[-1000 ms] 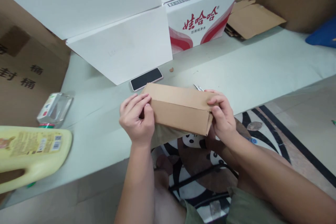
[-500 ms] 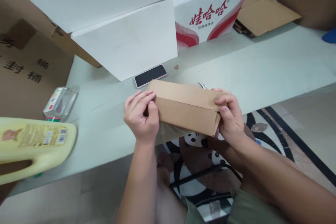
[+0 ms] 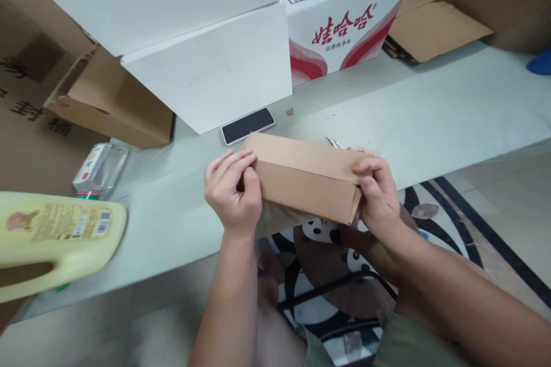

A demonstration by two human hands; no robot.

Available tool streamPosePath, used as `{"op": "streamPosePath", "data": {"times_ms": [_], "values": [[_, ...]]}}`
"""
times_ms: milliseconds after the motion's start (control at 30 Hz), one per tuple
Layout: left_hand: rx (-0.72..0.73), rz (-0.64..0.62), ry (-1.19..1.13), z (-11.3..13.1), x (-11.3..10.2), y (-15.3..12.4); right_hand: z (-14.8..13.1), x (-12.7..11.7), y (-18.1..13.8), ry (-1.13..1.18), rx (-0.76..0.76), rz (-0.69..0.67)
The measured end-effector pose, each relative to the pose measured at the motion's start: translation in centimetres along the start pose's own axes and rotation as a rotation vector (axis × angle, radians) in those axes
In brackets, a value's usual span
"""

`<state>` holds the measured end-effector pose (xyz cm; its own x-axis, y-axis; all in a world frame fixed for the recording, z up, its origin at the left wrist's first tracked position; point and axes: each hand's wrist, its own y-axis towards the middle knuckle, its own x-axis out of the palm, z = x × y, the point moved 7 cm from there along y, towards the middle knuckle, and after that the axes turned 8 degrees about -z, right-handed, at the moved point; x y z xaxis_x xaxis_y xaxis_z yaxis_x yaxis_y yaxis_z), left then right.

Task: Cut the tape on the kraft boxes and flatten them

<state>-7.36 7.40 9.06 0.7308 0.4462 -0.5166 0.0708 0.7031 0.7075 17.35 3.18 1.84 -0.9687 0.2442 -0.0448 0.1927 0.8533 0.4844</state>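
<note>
Between my hands is a small brown cardboard box (image 3: 307,178), tilted, with its long seam running across the side that faces me. My left hand (image 3: 235,192) has its fingers curled round the box's left end. At the right end my right hand (image 3: 379,186) pinches the cardboard between thumb and fingers, near a slightly gaping end flap. Just behind the box lies a phone (image 3: 248,125) with a dark screen. The metal tip of a tool (image 3: 333,141) pokes out behind the box; the rest of it is hidden.
White cartons (image 3: 206,69) and a red-printed carton (image 3: 344,34) stand along the back. Folded cardboard (image 3: 434,28) lies at the back right. To the left are a brown box (image 3: 116,103), a clear bottle (image 3: 101,169) and a yellow jug (image 3: 64,235) on the pale table (image 3: 172,218).
A brown cardboard box has slid into fuller view at the left, beside the white carton. Both hands keep the same hold on the small box, with almost no movement.
</note>
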Motion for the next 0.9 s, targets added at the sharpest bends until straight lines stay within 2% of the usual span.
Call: {"op": "streamPosePath", "data": {"times_ms": [900], "values": [[-0.008, 0.002, 0.011, -0.07, -0.05, 0.04, -0.13, 0.10, 0.04, 0.013, -0.024, -0.020]]}}
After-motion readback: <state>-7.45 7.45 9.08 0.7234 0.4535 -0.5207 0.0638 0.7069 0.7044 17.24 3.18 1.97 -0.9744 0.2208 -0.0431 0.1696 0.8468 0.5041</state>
